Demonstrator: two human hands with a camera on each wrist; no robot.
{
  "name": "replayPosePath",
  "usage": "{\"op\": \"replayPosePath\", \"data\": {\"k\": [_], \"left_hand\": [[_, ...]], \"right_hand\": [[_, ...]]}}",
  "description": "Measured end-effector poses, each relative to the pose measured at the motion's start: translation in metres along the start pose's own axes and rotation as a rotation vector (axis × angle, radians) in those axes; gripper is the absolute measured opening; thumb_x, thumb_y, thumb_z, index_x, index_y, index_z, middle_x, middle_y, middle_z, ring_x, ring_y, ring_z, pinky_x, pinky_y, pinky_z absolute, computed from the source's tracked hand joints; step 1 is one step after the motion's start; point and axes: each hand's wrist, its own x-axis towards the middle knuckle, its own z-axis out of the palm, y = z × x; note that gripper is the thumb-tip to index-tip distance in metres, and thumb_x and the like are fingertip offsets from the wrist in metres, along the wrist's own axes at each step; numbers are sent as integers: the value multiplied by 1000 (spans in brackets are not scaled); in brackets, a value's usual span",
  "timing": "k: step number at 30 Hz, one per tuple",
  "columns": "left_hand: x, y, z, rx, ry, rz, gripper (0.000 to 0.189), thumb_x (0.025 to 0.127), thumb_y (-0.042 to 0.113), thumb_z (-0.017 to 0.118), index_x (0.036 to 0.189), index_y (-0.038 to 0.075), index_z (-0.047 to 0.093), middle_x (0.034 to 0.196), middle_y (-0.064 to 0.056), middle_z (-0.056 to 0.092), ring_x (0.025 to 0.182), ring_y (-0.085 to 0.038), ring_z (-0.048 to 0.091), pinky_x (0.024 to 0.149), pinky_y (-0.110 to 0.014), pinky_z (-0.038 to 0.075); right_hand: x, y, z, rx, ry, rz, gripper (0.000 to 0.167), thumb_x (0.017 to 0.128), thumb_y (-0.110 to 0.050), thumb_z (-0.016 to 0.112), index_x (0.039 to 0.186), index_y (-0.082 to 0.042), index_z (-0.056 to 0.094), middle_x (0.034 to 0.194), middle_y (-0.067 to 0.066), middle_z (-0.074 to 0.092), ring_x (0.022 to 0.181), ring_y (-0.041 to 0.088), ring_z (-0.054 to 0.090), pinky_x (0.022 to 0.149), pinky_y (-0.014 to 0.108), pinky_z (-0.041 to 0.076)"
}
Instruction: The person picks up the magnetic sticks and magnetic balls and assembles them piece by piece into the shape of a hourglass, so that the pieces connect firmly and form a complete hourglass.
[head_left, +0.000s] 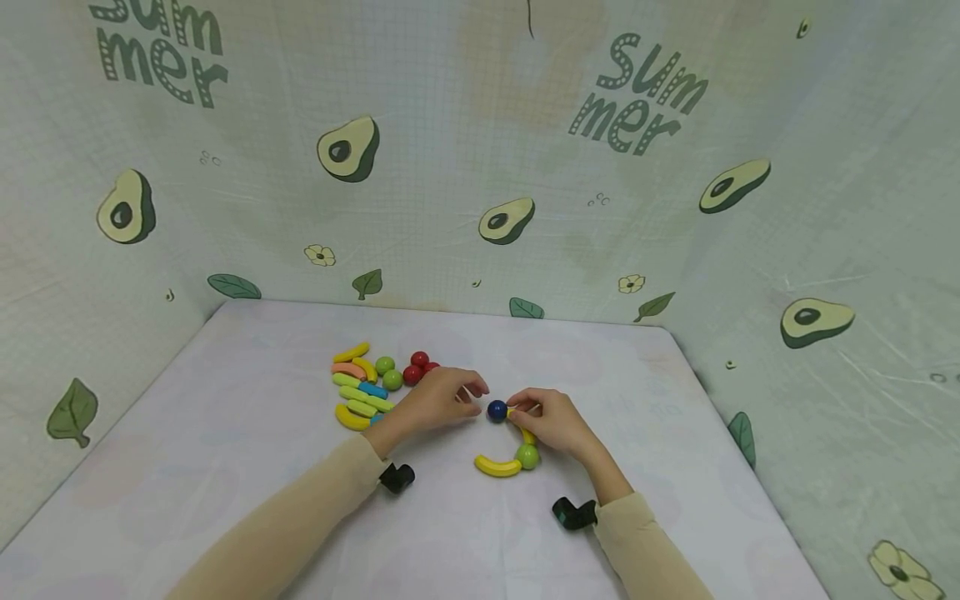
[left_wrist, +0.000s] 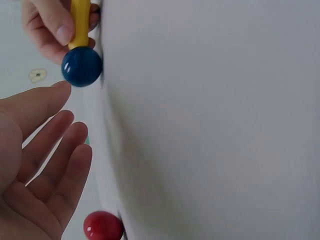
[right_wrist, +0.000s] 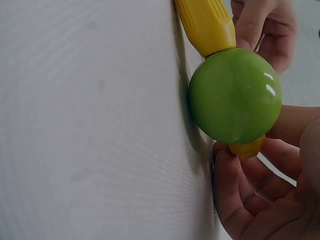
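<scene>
My right hand (head_left: 553, 421) pinches a curved yellow stick (head_left: 528, 436) between thumb and fingers. This stick joins a dark blue ball (head_left: 497, 411) at its far end to a green ball (head_left: 528, 456) at its near end. From the green ball a second curved yellow stick (head_left: 496, 467) reaches left, forming an open C lying on the table. Left of the blue ball is my left hand (head_left: 441, 400), fingers loosely bent and holding nothing. In the left wrist view its thumb tip lies close to the blue ball (left_wrist: 82, 66); whether they touch I cannot tell.
Several yellow, lime, blue and orange sticks (head_left: 358, 394) lie beyond my left forearm. Beside them are two green balls (head_left: 392, 380) and several red balls (head_left: 413, 374), partly hidden by my left hand. Patterned cloth (head_left: 420, 208) rises behind the table and along both sides.
</scene>
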Motion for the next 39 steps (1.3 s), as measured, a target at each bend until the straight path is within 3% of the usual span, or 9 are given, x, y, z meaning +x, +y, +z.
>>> {"op": "replayPosePath", "data": {"k": [6, 13, 18, 22, 28, 39], "left_hand": [[-8, -12, -21, 21, 49, -5, 30, 95, 17, 83, 123, 12, 76, 114, -3, 77, 97, -14, 68, 87, -33, 60], [-20, -42, -54, 25, 105, -56, 30, 96, 17, 82, 124, 11, 74, 106, 2, 75, 96, -16, 66, 88, -36, 59], [-28, -64, -82, 31, 154, -136, 31, 99, 17, 78, 128, 10, 72, 120, -7, 75, 109, -26, 68, 95, -46, 59], [-31, -86, -98, 99, 184, -153, 33, 100, 15, 76, 131, 7, 70, 128, -13, 73, 115, -32, 67, 101, -51, 57], [-39, -113, -114, 112, 126, -194, 32, 102, 12, 73, 133, 5, 70, 131, -15, 71, 120, -35, 63, 106, -55, 53], [-48, -134, -121, 139, -12, -178, 29, 101, 9, 73, 129, 5, 73, 125, -12, 74, 112, -30, 65, 106, -54, 54]], "right_hand": [[0, 1, 0, 3, 6, 9, 16, 97, -18, 77, 113, -18, 79, 99, -4, 74, 81, 12, 65, 73, 31, 55], [-1, 1, 0, -3, 5, 8, 16, 98, -18, 76, 114, -17, 79, 98, -4, 73, 81, 12, 64, 70, 30, 54], [-2, 0, 0, -4, 7, 17, 16, 98, -17, 76, 114, -19, 79, 98, -4, 73, 81, 13, 65, 71, 29, 54], [-2, 1, 0, -8, 12, 9, 16, 98, -17, 76, 114, -18, 79, 97, -4, 73, 81, 13, 65, 70, 29, 54], [-1, 0, 1, -6, 3, 15, 16, 99, -18, 76, 114, -19, 78, 97, -4, 73, 81, 13, 65, 70, 28, 54], [0, 0, 2, -3, 0, 8, 16, 99, -18, 75, 114, -18, 79, 97, -4, 72, 81, 13, 65, 71, 29, 54]]}}
